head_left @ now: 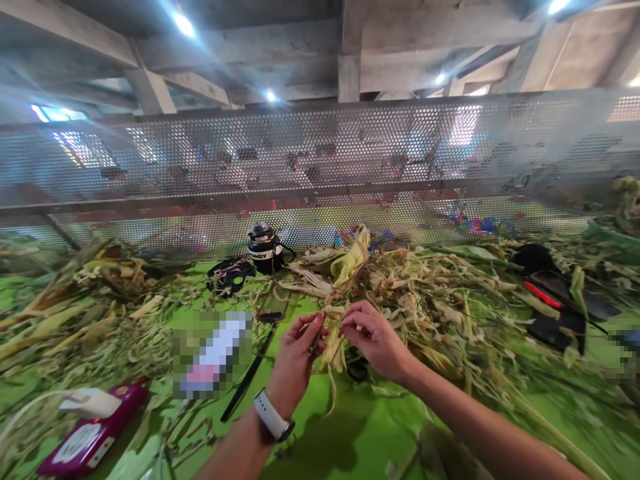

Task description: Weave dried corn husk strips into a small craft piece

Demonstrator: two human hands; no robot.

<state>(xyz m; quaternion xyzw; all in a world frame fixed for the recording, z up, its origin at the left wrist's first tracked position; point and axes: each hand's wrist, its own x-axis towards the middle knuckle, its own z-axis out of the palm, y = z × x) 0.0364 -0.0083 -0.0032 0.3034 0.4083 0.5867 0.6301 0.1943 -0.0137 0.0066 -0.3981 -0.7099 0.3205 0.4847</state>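
In the middle of the head view, my left hand, with a white-banded watch on its wrist, is closed in a pinch. My right hand pinches just beside it, fingertips nearly meeting the left ones. A crumpled, yellowish withered leaf piece, much like a corn husk, hangs between the two sets of fingers. Its upper end is partly hidden by them. Right beyond the hands lies a heap of dry leaves and stalks, with a larger curled pale-yellow leaf standing up from it.
Plant scraps cover much of the green table. A black bottle stands at the back, before a perforated metal screen. At left are a purple power strip with a white plug, a blurred-out phone-like item and a black strap.
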